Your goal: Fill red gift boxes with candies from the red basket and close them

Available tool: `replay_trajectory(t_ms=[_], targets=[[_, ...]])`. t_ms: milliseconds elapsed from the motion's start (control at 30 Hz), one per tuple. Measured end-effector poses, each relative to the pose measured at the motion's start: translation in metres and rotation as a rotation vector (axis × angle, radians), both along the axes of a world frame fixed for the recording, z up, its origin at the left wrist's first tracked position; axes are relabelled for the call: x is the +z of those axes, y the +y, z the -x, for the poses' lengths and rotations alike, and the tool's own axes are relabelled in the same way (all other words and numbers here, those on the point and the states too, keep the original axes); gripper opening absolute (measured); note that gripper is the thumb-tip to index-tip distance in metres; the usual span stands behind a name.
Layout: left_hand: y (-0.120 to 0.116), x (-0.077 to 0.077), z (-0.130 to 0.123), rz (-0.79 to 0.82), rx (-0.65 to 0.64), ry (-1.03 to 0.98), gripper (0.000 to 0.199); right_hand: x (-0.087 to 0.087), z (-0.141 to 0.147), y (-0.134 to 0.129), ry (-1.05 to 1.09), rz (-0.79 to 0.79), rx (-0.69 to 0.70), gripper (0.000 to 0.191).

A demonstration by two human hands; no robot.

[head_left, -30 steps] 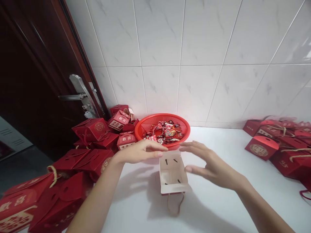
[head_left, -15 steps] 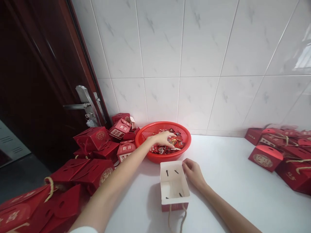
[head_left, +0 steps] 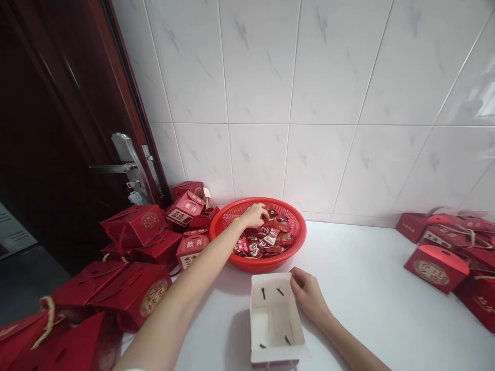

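Observation:
My left hand [head_left: 255,215] reaches into a red plastic colander [head_left: 257,265] and has its fingers curled down among wrapped candies [head_left: 270,238]. What lies under its fingertips is hidden. Nearer to me stands an uncovered gift box [head_left: 274,322], white inside and red outside, with its rope handle hanging at the front. Dark cord ends poke through its inner walls, and no candy shows in it. The thumb and fingers of my right hand [head_left: 307,293] pinch the box's far right corner.
Closed red gift boxes [head_left: 135,288] with rope handles are piled at the left. More red boxes [head_left: 436,268] lie at the right. A tiled wall [head_left: 325,165] rises behind the white tabletop [head_left: 359,288]. A dark door [head_left: 88,77] with a metal handle is on the left.
My left hand has shifted left within the colander, and its spread fingers have curled in. My right hand stays at the box corner. The view has tilted slightly.

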State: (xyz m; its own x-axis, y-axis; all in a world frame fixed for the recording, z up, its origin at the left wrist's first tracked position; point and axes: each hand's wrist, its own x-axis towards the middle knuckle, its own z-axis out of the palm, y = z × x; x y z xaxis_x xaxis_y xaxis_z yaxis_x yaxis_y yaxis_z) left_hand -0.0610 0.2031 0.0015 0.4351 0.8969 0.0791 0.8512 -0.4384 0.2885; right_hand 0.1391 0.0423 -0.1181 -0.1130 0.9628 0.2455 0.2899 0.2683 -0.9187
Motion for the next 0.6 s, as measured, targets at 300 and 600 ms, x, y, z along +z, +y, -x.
replay_trajectory(t_ms=[300,600], targets=[[-0.001,-0.016,-0.021,0.227,-0.122,-0.025,0.041,-0.001,-0.001,-0.001,-0.010,0.004,-0.001,0.034],[0.003,-0.014,-0.010,0.357,-0.120,-0.191,0.053,0.008,-0.003,-0.006,0.087,-0.003,-0.071,0.038]])
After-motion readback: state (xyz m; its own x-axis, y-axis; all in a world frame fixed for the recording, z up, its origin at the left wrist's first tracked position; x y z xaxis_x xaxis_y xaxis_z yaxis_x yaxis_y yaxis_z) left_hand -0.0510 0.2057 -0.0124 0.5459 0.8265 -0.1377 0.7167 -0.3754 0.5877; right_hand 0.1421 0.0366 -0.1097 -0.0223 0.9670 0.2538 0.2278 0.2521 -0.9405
